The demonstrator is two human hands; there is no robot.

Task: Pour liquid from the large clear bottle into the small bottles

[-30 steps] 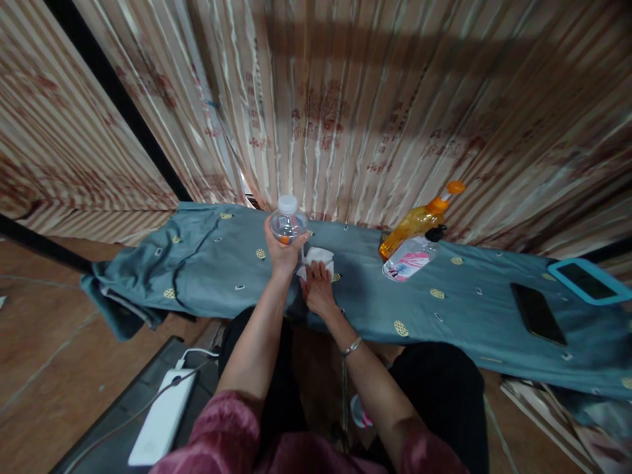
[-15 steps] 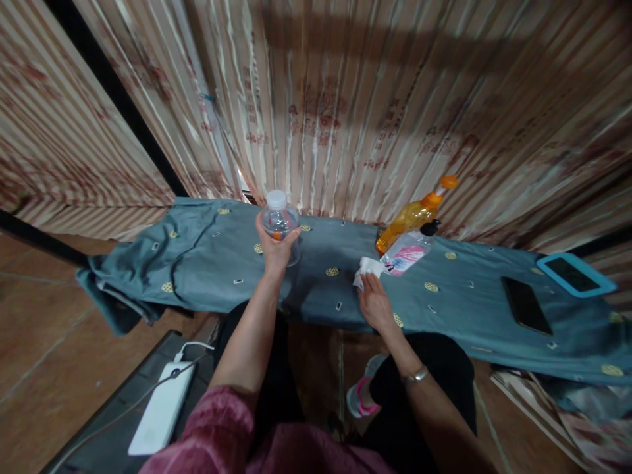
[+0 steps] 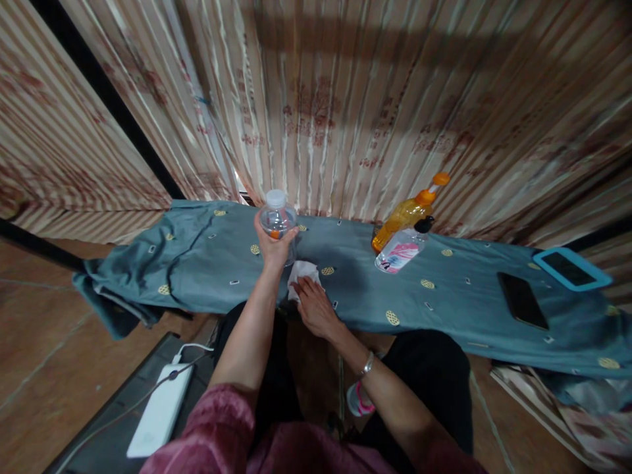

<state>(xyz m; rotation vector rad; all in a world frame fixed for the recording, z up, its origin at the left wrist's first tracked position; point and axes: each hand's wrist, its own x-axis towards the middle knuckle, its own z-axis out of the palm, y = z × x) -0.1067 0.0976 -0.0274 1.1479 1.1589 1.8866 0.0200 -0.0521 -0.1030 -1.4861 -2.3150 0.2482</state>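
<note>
My left hand (image 3: 275,245) is wrapped around a clear plastic bottle (image 3: 279,216) with a white cap, which stands upright on the teal cloth (image 3: 197,263). Just right of that bottle, my right hand (image 3: 315,306) presses a white tissue (image 3: 302,271) against the cloth, near its front edge. The palm side of the right hand is hidden. Farther right are an amber pump bottle (image 3: 401,220) with an orange top and a clear pump bottle (image 3: 401,251) with a pink label and black top; neither is touched.
A black phone (image 3: 522,300) and a blue-framed tablet (image 3: 573,268) lie at the cloth's right end. A pleated curtain (image 3: 316,118) hangs behind. At lower left, a white power bank (image 3: 160,411) with a cable rests on a dark surface.
My right hand has moved left with the tissue, from beside the pump bottles to beside the clear bottle. My left hand keeps its hold on the bottle.
</note>
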